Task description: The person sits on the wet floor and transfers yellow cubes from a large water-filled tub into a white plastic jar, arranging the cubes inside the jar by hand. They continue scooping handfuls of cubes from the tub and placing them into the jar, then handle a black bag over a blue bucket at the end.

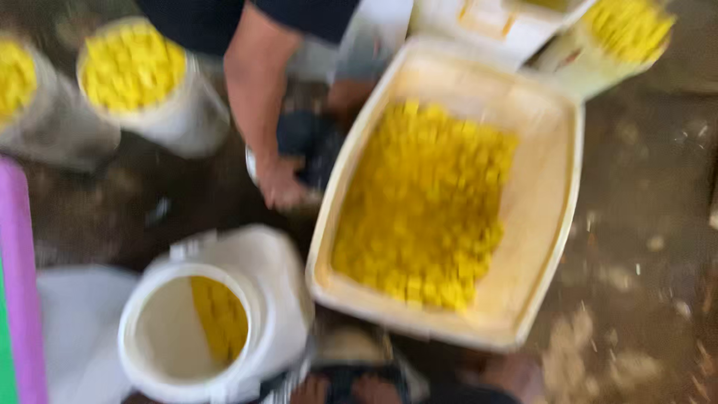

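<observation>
1. At the bottom edge of the view, the person's own sandalled feet (351,385) stand on the brown dirt floor (643,224); neither of their own hands shows, so how open they are cannot be told.
2. Just beyond the feet, to the left, a round white plastic bucket (262,284) tilts its open mouth towards the camera; a small heap of yellow bits (221,318) lies against its inner wall; a purple strip (19,284) runs down the left border.
3. Right of the bucket and just beside it sits a cream rectangular plastic tub (553,187); a bed of small yellow pieces (426,209) covers most of its bottom.
4. Against the tub's left rim a co-worker's hand (280,183) reaches down, fingers curled, next to a dark blurred object (310,142); whether it grips anything is too smeared to tell.
5. Farthest off, white tubs brim-full of yellow pieces stand at top left (134,67) and top right (628,26).
</observation>
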### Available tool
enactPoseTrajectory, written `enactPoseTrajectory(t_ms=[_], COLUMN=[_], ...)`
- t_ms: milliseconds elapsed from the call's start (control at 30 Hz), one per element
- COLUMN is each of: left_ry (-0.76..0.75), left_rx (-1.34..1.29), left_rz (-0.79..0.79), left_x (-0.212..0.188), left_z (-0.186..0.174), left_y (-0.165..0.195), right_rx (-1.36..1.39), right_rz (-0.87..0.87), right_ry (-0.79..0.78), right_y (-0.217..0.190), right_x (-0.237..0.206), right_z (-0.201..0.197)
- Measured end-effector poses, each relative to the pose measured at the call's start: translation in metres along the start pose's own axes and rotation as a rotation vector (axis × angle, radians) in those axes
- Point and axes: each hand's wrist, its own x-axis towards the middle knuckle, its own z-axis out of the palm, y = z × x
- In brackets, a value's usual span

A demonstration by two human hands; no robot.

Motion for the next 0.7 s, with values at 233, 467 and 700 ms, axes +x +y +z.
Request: enactPoseTrajectory(t_ms=[233,467,700], left_ry=[-0.074,0.118,0.224], left_rx=[0.123,0.066,-0.160], left_rz=[-0.319,-0.205,-0.644], left_x=[-0.017,-0.019,-0.038], left_z=[-0.029,-0.016,0.035], left_y=[-0.039,-0.018,-0.052], right_rx=[-0.035,0.396,0.253], right_rz=[0.347,0.590,0.972], right_ry=[0.085,0.494,0.619], right_y=[0.007,-0.047,-0.003], right_x=[-0.009,-0.033,-0.042], right_z=[-0.033,0.030,0.086])
